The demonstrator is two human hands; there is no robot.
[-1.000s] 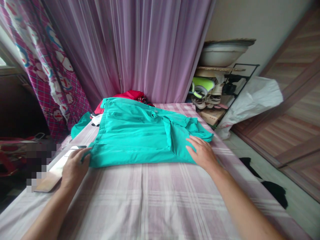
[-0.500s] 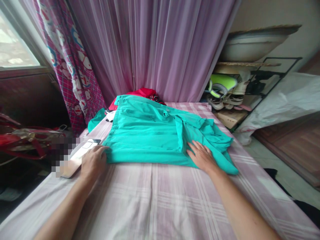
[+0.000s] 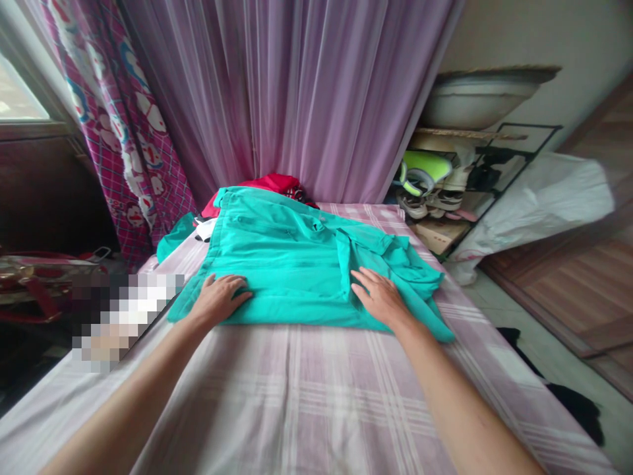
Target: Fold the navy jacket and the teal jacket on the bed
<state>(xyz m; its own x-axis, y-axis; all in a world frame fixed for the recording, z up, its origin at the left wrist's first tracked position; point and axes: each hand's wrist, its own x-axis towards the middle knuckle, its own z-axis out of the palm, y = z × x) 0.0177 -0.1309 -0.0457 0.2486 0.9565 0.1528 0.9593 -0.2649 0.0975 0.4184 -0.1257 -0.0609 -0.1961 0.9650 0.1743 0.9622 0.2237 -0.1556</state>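
A teal garment (image 3: 281, 264) lies spread on the checked bed cover (image 3: 297, 389), its elastic-looking edge at the left and bunched folds at the right. My left hand (image 3: 221, 297) rests on the garment's near left part, fingers apart and holding nothing. Over the near right part, beside a raised fold, my right hand (image 3: 378, 293) touches the cloth with its fingers spread. Behind the teal garment is a red cloth (image 3: 277, 181). More teal cloth (image 3: 175, 239) and a small white item (image 3: 205, 229) lie at the far left.
A blurred-out object (image 3: 128, 323) lies at the cover's left edge. Purple curtains (image 3: 297, 99) hang behind. At the right stand a rack with shoes (image 3: 415, 206), a large basin (image 3: 484, 99) and a white plastic bag (image 3: 544, 198).
My left hand has moved right, from the garment's left edge onto its surface. My right hand stays at the raised fold. The view has shifted slightly.
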